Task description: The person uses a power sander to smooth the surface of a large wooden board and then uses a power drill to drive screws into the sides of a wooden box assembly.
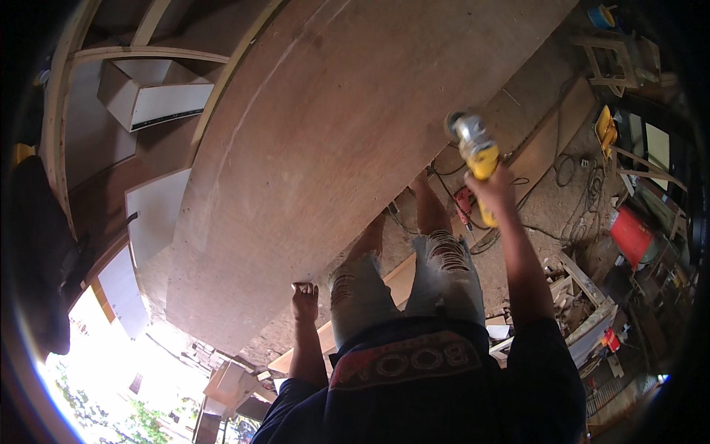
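Note:
My right hand (494,189) is wrapped round the yellow body of an angle grinder (482,157), which has a grey metal head. Its round disc (452,126) is at the near-right edge of a large brown plywood board (318,148); whether the disc touches the wood I cannot tell. My left hand (304,301) is beside the board's near edge, lower left, with its fingers curled in. What those fingers hold, if anything, is hidden.
A red corded power tool (464,205) lies on the floor beyond my legs, among loose cables (584,200). Wood scraps (573,292) are piled at the right, near a red container (631,235). White panels (157,211) and a curved wooden frame (63,126) stand along the left.

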Motion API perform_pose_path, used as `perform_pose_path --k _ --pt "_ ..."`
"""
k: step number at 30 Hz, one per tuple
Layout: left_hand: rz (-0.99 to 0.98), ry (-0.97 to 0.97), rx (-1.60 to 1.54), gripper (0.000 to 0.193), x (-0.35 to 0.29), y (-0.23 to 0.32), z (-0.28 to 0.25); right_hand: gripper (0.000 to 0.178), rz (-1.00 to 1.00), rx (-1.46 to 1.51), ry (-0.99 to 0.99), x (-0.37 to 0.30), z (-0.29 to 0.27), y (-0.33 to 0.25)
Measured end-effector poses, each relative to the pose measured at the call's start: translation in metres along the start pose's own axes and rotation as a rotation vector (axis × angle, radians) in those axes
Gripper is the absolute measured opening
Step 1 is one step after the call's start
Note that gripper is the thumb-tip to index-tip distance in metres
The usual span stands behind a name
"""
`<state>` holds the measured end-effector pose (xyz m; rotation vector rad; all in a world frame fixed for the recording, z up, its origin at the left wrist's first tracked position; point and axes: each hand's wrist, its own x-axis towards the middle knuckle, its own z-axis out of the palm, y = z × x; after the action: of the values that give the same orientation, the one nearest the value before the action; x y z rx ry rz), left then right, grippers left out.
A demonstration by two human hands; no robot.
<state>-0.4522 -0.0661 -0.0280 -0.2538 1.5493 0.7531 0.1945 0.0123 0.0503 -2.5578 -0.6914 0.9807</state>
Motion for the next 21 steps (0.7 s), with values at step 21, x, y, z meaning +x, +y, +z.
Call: perform_pose_path --k 21 --pt "0.017 -0.101 -0.059 0.056 0.012 -0.018 -0.023 0.054 -0.344 -0.102 -0.109 -0.126 0.161 -0.109"
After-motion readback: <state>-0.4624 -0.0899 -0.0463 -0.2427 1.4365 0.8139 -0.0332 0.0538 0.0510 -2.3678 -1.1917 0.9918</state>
